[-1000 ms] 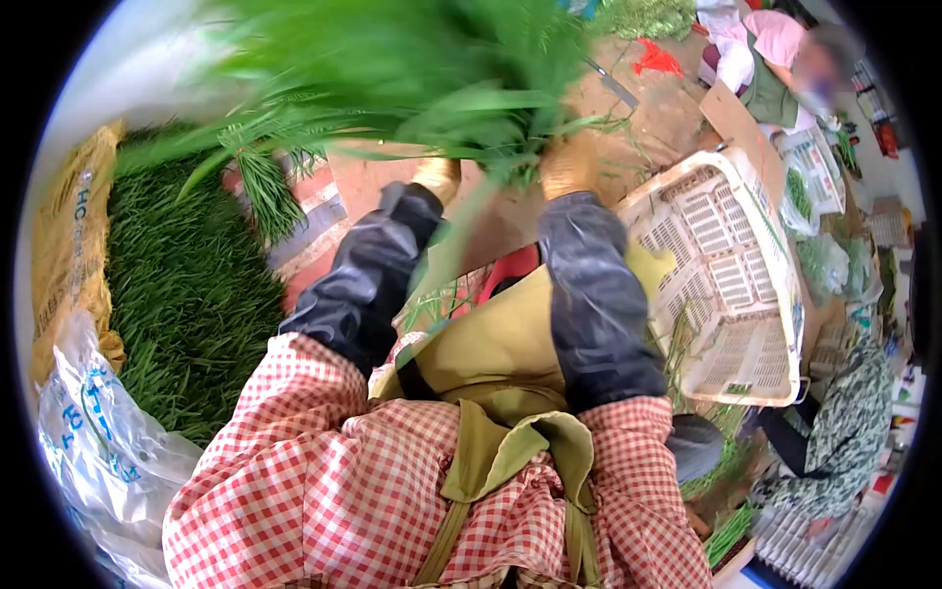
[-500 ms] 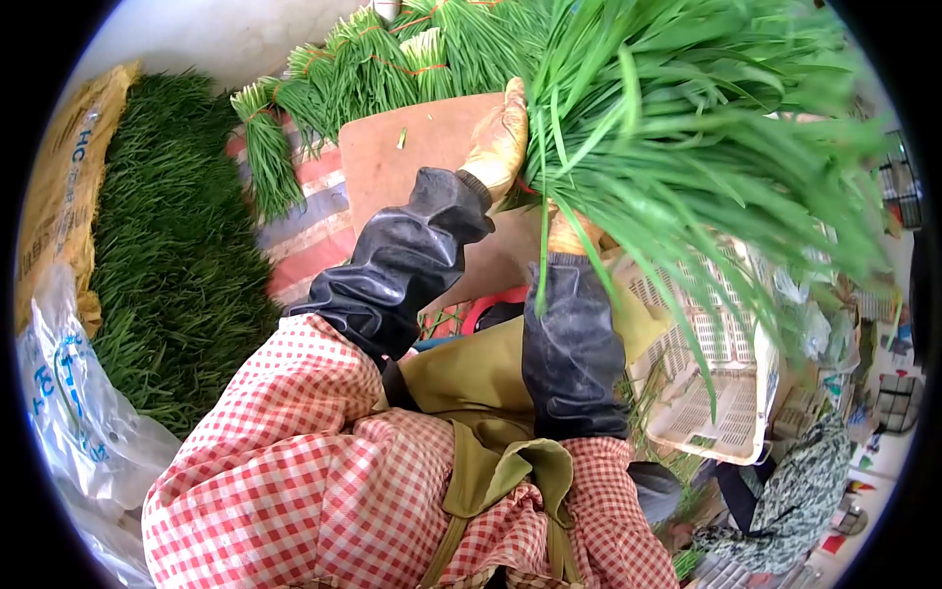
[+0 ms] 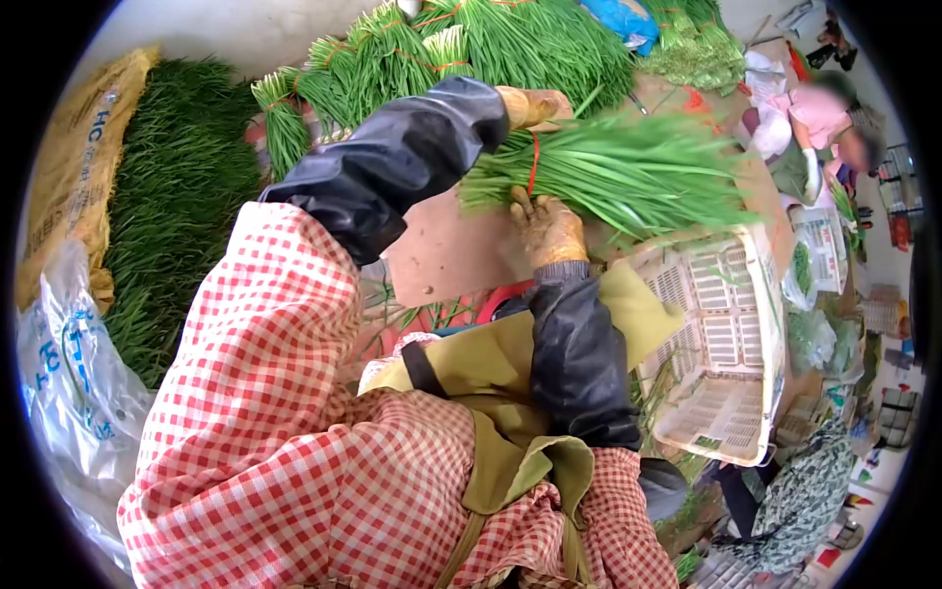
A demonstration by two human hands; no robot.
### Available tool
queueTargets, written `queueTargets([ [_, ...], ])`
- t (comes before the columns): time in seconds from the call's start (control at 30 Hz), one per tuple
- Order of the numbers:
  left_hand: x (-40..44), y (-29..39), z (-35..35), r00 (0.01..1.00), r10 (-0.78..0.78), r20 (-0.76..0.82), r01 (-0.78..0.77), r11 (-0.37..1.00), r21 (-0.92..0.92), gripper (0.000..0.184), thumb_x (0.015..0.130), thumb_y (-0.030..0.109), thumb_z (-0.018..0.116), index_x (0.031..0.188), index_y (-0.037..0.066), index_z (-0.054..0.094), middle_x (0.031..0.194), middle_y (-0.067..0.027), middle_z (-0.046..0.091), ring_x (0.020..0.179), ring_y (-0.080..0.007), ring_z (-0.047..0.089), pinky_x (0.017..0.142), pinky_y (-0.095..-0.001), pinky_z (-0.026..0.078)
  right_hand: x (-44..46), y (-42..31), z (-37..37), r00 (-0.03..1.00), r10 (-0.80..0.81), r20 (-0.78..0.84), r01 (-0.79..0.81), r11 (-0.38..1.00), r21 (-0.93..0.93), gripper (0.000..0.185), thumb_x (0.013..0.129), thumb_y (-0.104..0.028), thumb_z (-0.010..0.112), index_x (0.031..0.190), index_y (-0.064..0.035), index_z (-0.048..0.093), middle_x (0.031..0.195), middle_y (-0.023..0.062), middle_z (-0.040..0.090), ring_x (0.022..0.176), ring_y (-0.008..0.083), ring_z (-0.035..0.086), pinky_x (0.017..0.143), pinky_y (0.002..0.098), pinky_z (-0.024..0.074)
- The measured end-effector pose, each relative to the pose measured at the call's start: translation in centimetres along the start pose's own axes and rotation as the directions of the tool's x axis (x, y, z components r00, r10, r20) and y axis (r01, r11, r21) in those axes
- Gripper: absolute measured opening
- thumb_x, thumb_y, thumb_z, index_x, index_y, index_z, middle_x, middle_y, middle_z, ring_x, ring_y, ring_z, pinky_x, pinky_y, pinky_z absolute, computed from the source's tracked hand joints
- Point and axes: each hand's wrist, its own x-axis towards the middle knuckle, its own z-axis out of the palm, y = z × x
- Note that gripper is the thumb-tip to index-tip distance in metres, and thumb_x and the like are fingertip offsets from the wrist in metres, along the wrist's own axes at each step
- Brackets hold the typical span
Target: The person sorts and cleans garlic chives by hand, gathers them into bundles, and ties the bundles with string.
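Note:
A bunch of green chives (image 3: 628,175) with a red band around it lies sideways over the brown board (image 3: 442,245), its leaf tips blurred and pointing right. My left hand (image 3: 532,106), in a yellowish glove, is closed at the bunch's far edge; its fingertips are partly hidden. From the near side, my right hand (image 3: 548,231), gloved too, grips the bunch beside the red band with curled fingers. Several tied chive bunches (image 3: 392,83) lie in a row behind the board.
Loose dark-green chives (image 3: 186,187) are heaped at left beside a yellow sack (image 3: 83,167) and clear plastic (image 3: 74,363). A white plastic crate (image 3: 721,324) stands tilted at right. Another person (image 3: 810,128) sits at the far right. A blue bag (image 3: 623,22) lies at the back.
The chive bunch has come down from a raised, fanned-out position to lie lower over the board. My left hand has shifted right, and my right hand now shows below the bunch.

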Motion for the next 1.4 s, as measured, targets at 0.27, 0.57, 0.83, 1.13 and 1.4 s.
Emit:
queueTargets([
  [0.27,-8.5,-1.8,10.2,0.792,0.068,-0.607,0.18,0.923,0.339,0.045,0.097,0.038,0.034,0.11,0.005,0.061,0.115,-0.0171,0.062,0.106,-0.0326,0.058,0.089,-0.0408,0.044,1.6,3.4,-2.8,0.972,0.224,-0.071,-0.2,0.948,0.248,0.023,0.098,-0.016,0.038,0.11,0.0036,0.041,0.123,0.0204,0.045,0.11,0.0363,0.055,0.089,0.0442,0.0521],
  [0.57,-9.4,-1.5,8.0,0.868,-0.078,-0.491,0.019,0.992,-0.124,0.059,0.094,0.051,0.04,0.129,0.005,0.049,0.125,-0.0185,0.056,0.117,-0.0348,0.052,0.099,-0.0378,0.04,-2.8,2.6,-4.5,0.968,0.245,0.052,-0.249,0.962,0.111,0.032,0.094,-0.018,0.05,0.12,0.0008,0.044,0.107,0.0219,0.061,0.093,0.0318,0.064,0.075,0.0354,0.0561],
  [0.83,-12.3,-1.5,7.9,0.915,0.154,-0.372,-0.015,0.937,0.35,0.074,0.088,0.055,0.05,0.141,0.006,0.033,0.139,-0.0191,0.04,0.131,-0.0355,0.035,0.109,-0.0571,0.019,0.3,-5.8,2.1,0.353,-0.271,0.895,0.715,-0.538,-0.445,0.037,0.085,-0.003,0.049,0.121,-0.0124,0.056,0.111,0.0076,0.065,0.1,0.0264,0.061,0.088,0.0412,0.0453],
  [1.13,-9.1,-4.1,5.9,0.967,0.114,-0.227,-0.163,0.964,-0.208,0.044,0.087,0.032,0.063,0.123,0.009,0.053,0.119,-0.0127,0.059,0.115,-0.0278,0.054,0.096,-0.0371,0.042,-1.6,-1.6,2.5,0.806,-0.029,0.591,0.178,-0.94,-0.29,0.018,0.085,-0.015,0.051,0.1,-0.0132,0.06,0.092,0.0079,0.064,0.089,0.0251,0.064,0.08,0.0408,0.0441],
  [1.4,-10.5,-4.5,2.3,0.967,0.125,-0.224,-0.115,0.992,0.06,0.051,0.091,0.037,0.057,0.131,0.007,0.047,0.132,-0.0112,0.051,0.124,-0.0275,0.045,0.104,-0.0358,0.035,-3.3,-6.8,0.5,0.213,-0.432,0.877,0.165,-0.868,-0.468,0.019,0.083,-0.025,0.057,0.098,-0.0139,0.061,0.09,0.0085,0.063,0.085,0.0289,0.062,0.086,0.0487,0.0435],
])
